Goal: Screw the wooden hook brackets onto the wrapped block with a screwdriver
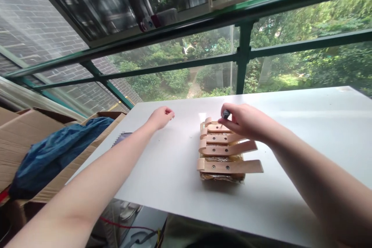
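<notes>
On the white table, several curved wooden strips [242,167] lie side by side across a block wrapped in clear, shiny film [222,178]. Dark screw heads show on the strips. My right hand [242,119] is closed around a small dark tool [226,114], whose tip points down at the farthest strip. To the left, away from the block, my left hand [162,117] rests near the table's far edge with its fingers curled in; what they hold, if anything, is hidden.
Windows with green frames [245,50] rise behind the white table [171,186]. At the left stand cardboard boxes [14,135] with blue cloth [58,155]. A dark item [123,136] lies at the table's left edge, partly behind my left forearm.
</notes>
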Demonstrator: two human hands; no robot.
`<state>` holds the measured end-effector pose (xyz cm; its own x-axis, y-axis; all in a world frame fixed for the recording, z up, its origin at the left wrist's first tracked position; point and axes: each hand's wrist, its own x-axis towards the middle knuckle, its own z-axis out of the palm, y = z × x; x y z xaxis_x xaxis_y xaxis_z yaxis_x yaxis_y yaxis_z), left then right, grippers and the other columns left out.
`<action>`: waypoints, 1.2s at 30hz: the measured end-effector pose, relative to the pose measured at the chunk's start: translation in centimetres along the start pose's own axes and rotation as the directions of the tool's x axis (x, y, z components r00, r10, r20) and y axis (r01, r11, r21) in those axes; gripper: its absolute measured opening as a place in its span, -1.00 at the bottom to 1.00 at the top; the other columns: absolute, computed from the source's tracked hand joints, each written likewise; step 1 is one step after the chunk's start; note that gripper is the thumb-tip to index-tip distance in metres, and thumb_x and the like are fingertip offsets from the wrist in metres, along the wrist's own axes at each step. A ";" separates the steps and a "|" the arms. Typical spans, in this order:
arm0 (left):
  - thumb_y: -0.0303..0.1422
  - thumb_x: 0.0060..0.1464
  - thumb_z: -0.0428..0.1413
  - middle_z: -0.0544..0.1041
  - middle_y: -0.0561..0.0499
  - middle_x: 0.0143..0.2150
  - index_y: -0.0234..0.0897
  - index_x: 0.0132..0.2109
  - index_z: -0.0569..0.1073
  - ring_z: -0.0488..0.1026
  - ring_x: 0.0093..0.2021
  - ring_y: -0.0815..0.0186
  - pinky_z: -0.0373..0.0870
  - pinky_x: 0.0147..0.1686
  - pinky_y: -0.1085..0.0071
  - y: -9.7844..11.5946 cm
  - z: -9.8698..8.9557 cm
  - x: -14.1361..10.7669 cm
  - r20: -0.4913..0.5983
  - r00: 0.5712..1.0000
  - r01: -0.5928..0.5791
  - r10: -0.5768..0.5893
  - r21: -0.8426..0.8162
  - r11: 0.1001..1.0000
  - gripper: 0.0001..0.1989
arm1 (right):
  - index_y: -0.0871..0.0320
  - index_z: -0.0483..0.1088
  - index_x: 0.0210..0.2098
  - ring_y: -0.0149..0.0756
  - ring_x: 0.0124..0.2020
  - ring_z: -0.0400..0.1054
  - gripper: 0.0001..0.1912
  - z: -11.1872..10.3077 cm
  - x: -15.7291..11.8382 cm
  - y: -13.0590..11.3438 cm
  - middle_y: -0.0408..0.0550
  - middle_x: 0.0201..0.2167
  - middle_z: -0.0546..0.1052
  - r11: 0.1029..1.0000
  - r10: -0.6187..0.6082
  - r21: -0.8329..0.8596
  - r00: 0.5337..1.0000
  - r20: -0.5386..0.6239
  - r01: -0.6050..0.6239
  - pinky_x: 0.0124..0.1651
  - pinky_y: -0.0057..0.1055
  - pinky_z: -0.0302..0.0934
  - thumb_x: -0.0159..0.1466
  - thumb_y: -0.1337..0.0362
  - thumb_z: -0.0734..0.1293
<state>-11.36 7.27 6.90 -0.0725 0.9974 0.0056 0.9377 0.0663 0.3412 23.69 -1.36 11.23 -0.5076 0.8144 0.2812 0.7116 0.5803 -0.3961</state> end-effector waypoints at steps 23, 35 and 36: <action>-0.32 0.05 0.13 0.61 -0.06 -0.22 -0.29 -0.17 0.50 0.58 -0.27 0.27 0.44 -0.37 0.42 16.3 0.7 -4.6 0.117 0.848 -0.445 0.518 -0.375 0.813 -0.80 | 0.11 0.34 -0.31 -0.37 -0.51 0.22 -0.74 -5.8 -2.2 0.8 -0.12 -0.49 0.46 0.997 -0.019 0.065 0.957 -0.289 0.039 -0.42 -0.41 -0.05 0.29 0.03 0.27; -0.31 -0.15 0.23 0.64 0.00 -0.32 -0.22 -0.29 0.61 0.55 -0.31 0.25 0.44 -0.31 0.42 16.9 0.6 -4.4 0.253 0.849 -0.440 0.464 -0.146 0.886 -0.81 | 0.10 0.34 -0.33 -0.39 -0.51 0.23 -0.78 -6.4 -2.6 0.6 -0.15 -0.50 0.47 0.996 -0.052 0.059 0.952 -0.300 0.073 -0.44 -0.41 -0.02 0.28 0.08 0.28; -0.31 -0.16 0.24 0.64 0.01 -0.34 -0.21 -0.32 0.60 0.55 -0.33 0.25 0.43 -0.35 0.43 17.0 0.6 -4.5 0.257 0.855 -0.433 0.450 -0.125 0.893 -0.82 | 0.10 0.34 -0.33 -0.39 -0.51 0.24 -0.78 -6.4 -2.6 0.6 -0.14 -0.50 0.47 0.995 -0.054 0.062 0.953 -0.299 0.076 -0.44 -0.41 -0.02 0.28 0.07 0.28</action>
<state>5.14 3.89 12.11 0.4475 0.8905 -0.0826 0.8262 -0.3763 0.4192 28.53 -3.15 15.86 -0.3774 0.7447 0.5504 0.6396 0.6394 -0.4267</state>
